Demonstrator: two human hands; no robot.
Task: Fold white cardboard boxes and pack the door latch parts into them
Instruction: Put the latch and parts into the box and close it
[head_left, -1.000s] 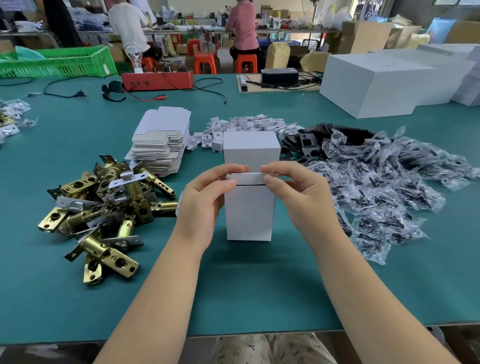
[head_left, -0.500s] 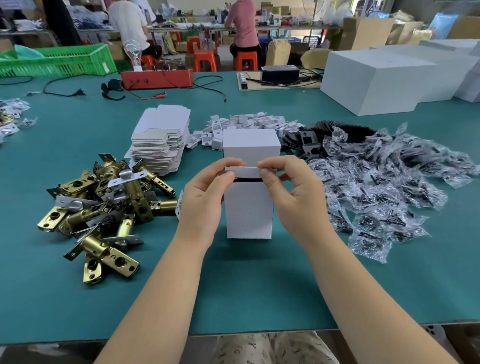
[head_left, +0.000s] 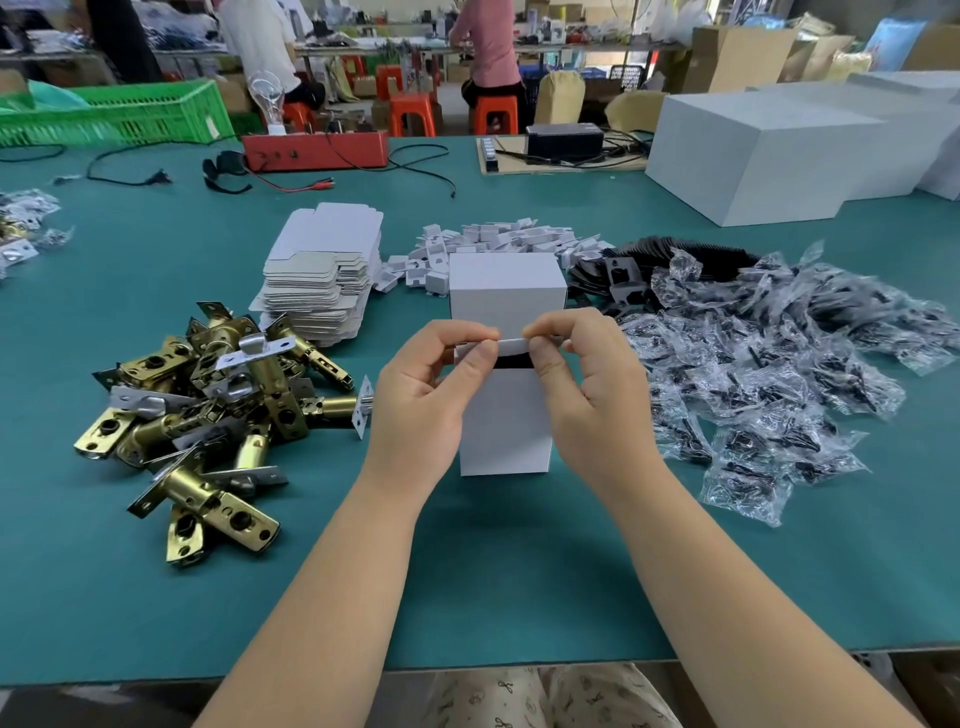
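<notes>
- The white cardboard box (head_left: 506, 415) is stood upright on the green table (head_left: 156, 597), its long axis vertical, directly in front of the person and between the two wrists.
- Its top tuck flap (head_left: 511, 344) is held level across the box's near upper edge; a dark gap is seen just below the flap, so the lid is judged not yet tucked in.
- The flap's left end is pinched by the left hand (head_left: 421, 395), fingers curled round it.
- The flap's right end is pinched likewise by the right hand (head_left: 592, 389); both hands are equally near.
- The flap lies above and ahead of the palms, so a downward, inward push is judged to be needed.
- The brass door latch parts (head_left: 208, 415) are piled left of the box; bagged screws (head_left: 769, 395) are heaped to its right.
</notes>
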